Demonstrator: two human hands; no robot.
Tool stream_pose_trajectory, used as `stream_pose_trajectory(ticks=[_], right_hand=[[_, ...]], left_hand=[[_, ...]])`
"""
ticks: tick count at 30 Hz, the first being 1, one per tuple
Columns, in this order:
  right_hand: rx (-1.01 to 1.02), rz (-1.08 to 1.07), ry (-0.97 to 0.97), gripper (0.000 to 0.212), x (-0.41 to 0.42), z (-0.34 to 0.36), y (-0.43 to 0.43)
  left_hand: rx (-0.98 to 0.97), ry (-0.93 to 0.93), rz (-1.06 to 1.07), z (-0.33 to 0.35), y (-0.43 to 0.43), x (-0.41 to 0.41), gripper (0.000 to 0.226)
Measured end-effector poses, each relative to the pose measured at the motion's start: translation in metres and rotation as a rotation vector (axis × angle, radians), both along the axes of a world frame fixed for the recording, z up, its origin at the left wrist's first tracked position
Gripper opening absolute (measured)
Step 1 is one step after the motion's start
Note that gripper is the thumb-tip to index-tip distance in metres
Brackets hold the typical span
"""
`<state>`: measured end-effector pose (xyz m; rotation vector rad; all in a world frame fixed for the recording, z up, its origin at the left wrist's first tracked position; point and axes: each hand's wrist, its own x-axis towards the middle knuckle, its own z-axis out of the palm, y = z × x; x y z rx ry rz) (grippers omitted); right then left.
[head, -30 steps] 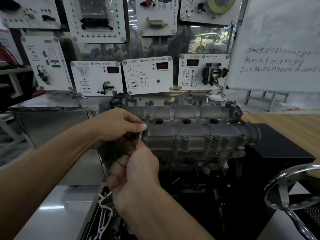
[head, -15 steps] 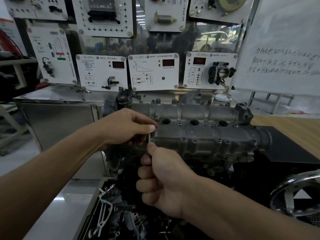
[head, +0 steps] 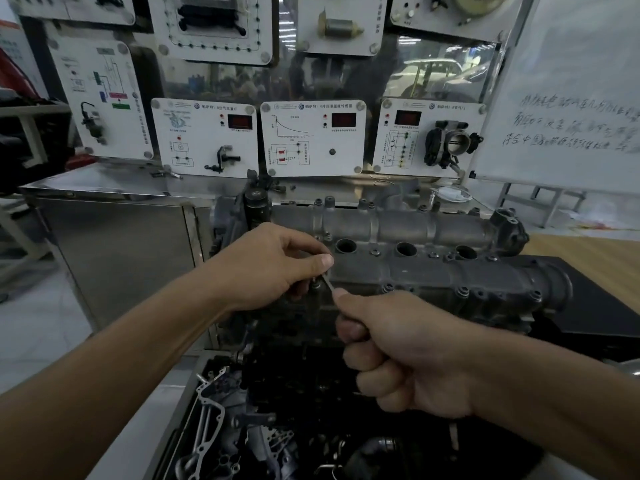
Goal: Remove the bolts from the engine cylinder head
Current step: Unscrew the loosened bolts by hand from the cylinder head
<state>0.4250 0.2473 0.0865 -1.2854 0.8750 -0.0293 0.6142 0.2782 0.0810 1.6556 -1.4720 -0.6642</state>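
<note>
The grey engine cylinder head (head: 433,271) lies across the middle of the view, with three round plug holes and several bolts (head: 462,291) along its front edge. My left hand (head: 273,265) hovers over its left end, thumb and fingers pinching the top of a thin metal tool (head: 328,283) set on a bolt there. My right hand (head: 398,351) makes a fist round the tool's lower handle, just below and in front of the head. The bolt under the tool is mostly hidden by my fingers.
A steel cabinet (head: 114,244) stands to the left. White training panels (head: 311,136) fill the wall behind, and a whiteboard (head: 571,98) is at right. An open bin of loose metal parts (head: 221,427) sits below the engine. A wooden table (head: 588,247) lies at right.
The view has shifted closer and a little lower. My right hand has slid down and right along the tool, which now shows between both hands. My left hand stays on the head's left end.
</note>
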Motion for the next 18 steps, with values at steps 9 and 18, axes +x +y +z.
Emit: stream_pose_trajectory(ticks=[9,18], right_hand=[[-1.498,0.574,0.266,0.046,-0.003,0.039,-0.095],[-2.145,0.741,0.133,0.029,0.040,0.042,-0.138]], left_hand=[[-0.109,-0.081,0.067,-0.011,-0.004,-0.003,0.019],[-0.172,-0.238,0.200,-0.010,-0.003,-0.010,0.026]])
